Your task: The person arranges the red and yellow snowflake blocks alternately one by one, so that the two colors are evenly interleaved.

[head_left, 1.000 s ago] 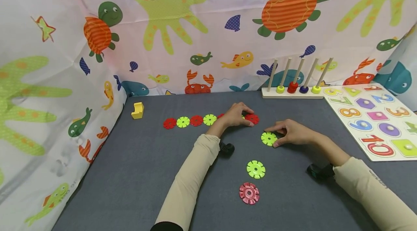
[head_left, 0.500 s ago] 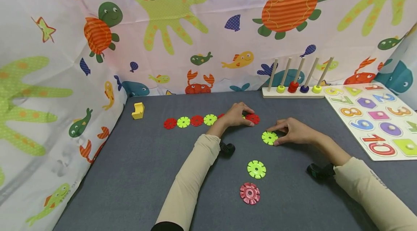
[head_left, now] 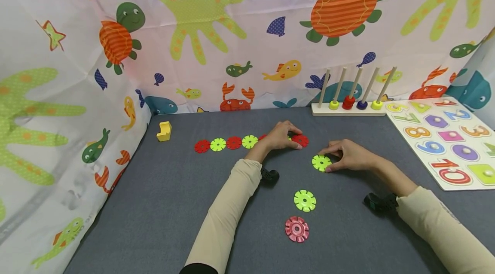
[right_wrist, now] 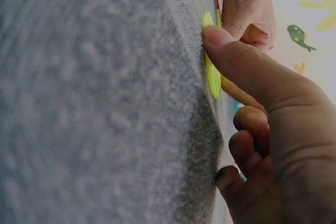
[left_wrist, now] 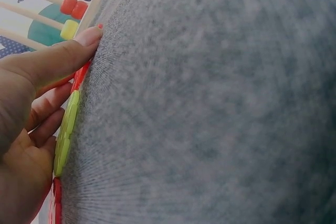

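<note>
In the head view a row of notched plastic discs, red and lime green in turn, lies flat on the grey table. My left hand (head_left: pixel 275 138) covers part of the row and pinches the red notched disc (head_left: pixel 300 140) at its right end between thumb and index finger. A little to the right and nearer me, my right hand (head_left: pixel 349 156) pinches a green notched disc (head_left: pixel 321 163) by its edges, apart from the row. The right wrist view shows the thumb on that green disc (right_wrist: pixel 213 80). Beside the left fingers, the left wrist view shows a green disc (left_wrist: pixel 66 135) edge-on.
Nearer me lie another green disc (head_left: pixel 304 201) and a metallic red disc (head_left: pixel 297 229). A yellow block (head_left: pixel 164 131) stands at the back left. A peg stand (head_left: pixel 348 111) and a number puzzle board (head_left: pixel 444 147) occupy the back right, before a printed cloth.
</note>
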`<state>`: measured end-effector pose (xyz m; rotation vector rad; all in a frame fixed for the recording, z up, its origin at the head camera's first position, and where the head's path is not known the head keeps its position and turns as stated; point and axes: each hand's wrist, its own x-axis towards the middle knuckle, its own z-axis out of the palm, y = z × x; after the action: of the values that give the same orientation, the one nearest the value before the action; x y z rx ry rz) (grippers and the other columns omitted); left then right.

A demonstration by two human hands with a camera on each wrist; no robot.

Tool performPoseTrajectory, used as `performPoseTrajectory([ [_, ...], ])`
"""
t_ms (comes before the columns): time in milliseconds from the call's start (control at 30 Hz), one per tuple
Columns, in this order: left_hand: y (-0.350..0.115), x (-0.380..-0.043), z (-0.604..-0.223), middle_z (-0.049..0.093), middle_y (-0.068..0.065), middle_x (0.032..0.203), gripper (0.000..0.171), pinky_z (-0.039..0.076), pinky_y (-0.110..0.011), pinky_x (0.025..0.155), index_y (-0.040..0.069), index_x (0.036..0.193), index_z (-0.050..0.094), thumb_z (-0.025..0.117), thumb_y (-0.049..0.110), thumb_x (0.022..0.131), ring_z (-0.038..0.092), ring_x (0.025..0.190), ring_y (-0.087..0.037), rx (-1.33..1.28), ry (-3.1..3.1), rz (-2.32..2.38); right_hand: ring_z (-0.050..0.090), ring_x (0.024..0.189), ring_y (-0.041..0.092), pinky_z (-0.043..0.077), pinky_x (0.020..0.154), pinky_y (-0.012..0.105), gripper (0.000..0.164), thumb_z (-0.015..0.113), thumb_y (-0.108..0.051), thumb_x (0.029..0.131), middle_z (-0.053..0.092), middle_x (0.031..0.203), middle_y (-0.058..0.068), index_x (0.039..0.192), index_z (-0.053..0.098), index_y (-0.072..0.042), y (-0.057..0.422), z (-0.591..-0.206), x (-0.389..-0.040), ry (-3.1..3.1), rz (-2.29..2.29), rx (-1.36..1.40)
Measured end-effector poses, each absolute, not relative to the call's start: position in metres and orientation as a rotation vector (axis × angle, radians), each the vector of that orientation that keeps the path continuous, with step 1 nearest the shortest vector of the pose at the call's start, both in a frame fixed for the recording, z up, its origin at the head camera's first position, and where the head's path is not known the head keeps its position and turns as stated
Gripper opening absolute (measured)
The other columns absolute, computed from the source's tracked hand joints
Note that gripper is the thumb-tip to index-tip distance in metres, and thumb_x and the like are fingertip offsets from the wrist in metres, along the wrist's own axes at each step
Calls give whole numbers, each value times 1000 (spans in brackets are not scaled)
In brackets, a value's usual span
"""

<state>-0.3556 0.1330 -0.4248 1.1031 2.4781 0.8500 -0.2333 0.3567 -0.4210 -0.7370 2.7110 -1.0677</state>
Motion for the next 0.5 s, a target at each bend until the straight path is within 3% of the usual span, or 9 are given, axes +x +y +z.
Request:
performPoseTrajectory([
  [500, 133, -357, -427, 51, -3, 119, 47, 36, -30, 97, 17, 117, 65, 77, 28, 74, 40, 113, -18, 1083, 2489, 843, 32, 57, 5, 25, 51, 24, 44, 75, -30, 76, 35, 68, 0, 111, 67, -5, 371, -420, -268, 2947, -1017, -415],
])
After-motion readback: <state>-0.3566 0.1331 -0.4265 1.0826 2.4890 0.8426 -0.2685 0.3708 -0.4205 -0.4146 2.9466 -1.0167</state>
